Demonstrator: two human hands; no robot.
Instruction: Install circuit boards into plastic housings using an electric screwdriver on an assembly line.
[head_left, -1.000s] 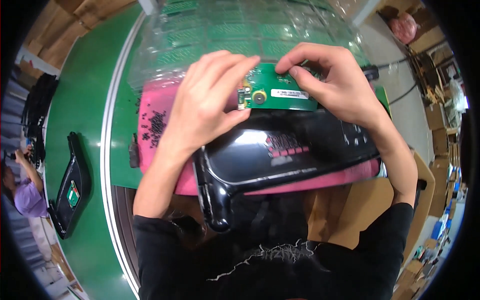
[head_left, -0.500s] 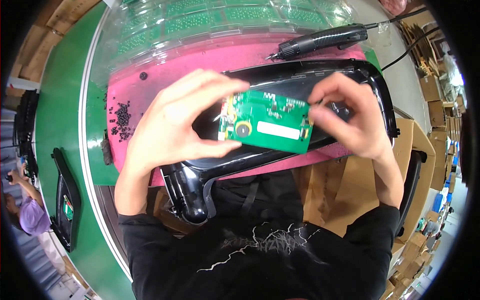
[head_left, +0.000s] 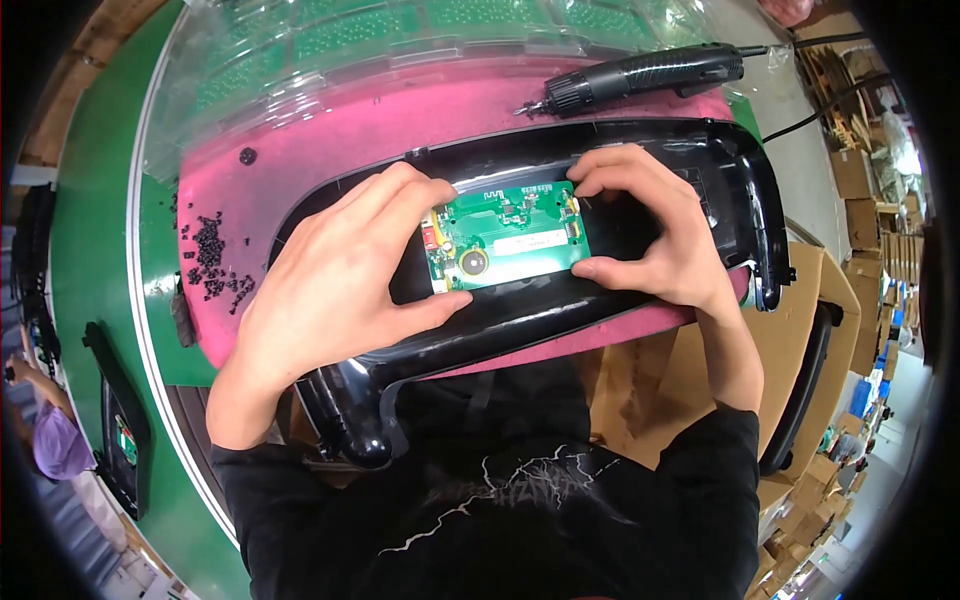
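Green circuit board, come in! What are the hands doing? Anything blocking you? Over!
Left hand, right hand gripping opposite ends. Green circuit board over black shell, contact unclear. Power screwdriver beyond shell, not blocking.

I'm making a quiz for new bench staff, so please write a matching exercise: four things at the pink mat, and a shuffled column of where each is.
Things
1. Green circuit board with white label
2. Electric screwdriver
3. Small black parts
4. Large black plastic housing

Places
A. Scattered on the left part of the pink mat
B. Under the board, partly overhanging the mat's near edge
C. Held at its ends by the left hand and right hand
D. On the mat's far right part, tip pointing left

Pairs: 1-C, 2-D, 3-A, 4-B
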